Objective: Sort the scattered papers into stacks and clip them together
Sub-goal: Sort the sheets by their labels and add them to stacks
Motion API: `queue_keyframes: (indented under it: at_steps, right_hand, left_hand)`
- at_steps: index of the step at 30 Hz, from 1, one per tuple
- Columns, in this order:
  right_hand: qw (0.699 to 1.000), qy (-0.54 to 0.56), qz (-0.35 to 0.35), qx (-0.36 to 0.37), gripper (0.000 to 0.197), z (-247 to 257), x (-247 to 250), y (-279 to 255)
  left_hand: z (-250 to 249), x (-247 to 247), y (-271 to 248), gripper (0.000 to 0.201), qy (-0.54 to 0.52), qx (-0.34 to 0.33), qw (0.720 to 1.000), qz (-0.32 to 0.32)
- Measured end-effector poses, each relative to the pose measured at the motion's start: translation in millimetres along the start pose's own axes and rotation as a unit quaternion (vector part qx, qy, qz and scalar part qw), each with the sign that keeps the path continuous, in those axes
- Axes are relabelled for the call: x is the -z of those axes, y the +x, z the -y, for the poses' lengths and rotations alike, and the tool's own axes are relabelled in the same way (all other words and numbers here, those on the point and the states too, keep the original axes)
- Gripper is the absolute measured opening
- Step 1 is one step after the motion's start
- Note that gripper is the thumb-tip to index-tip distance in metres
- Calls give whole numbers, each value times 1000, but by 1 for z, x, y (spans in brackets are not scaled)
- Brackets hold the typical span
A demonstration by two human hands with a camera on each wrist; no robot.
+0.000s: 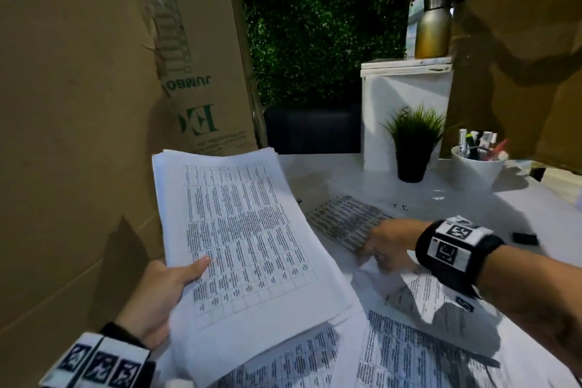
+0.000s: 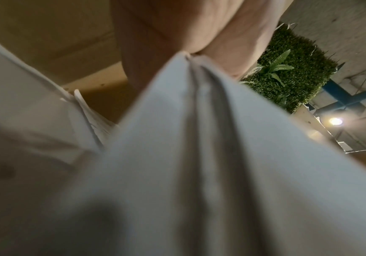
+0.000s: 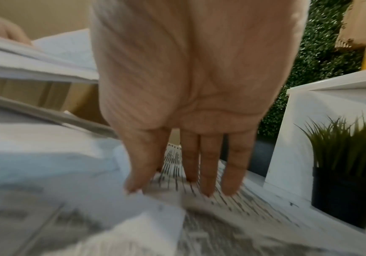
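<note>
My left hand [image 1: 176,280] grips a thick stack of printed papers [image 1: 245,230] at its left edge, thumb on top, and holds it tilted above the table. In the left wrist view the stack [image 2: 199,155] fills the picture below the hand [image 2: 188,34]. My right hand [image 1: 376,253] reaches across to a loose printed sheet [image 1: 340,220] lying on the white table [image 1: 456,211]. In the right wrist view its straight fingers [image 3: 210,173] rest on that sheet [image 3: 173,166], blurred by motion. More loose sheets [image 1: 409,353] lie near me.
A tall cardboard wall [image 1: 78,104] stands close on the left. At the back right are a white box [image 1: 406,94] with a metal bottle [image 1: 433,28] on it, a potted plant [image 1: 412,148] and a white cup of pens [image 1: 477,167]. A small black object [image 1: 524,238] lies right of my wrist.
</note>
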State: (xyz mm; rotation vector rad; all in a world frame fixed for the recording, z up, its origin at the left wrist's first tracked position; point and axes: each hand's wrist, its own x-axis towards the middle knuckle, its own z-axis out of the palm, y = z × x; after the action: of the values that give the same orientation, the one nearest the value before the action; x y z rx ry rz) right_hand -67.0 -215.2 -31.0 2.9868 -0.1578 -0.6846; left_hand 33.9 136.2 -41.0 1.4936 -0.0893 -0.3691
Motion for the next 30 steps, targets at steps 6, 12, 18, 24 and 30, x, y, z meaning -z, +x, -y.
queue_keyframes:
  at_steps: [6,12,18,24,30]
  right_hand:
    - [992,61,-97,49,39,2,-23,-33]
    - [981,61,-167,81,18,11,-31,-35]
    - [979,93,-150,104,29,20,-25,-45]
    - [977,83,-163,113,19,26,-27,-49]
    - [984,33,-136,111,29,29,-29,-55]
  left_hand:
    - [0,-6,-10,23,-3,9,1000,1]
    - [2,0,-16,26,-9,23,1000,-5]
    - [8,7,-25,20,-5,37,999,1]
    - [18,7,-22,27,8,43,999,12]
    - [24,5,-20,31,39,62,997,17]
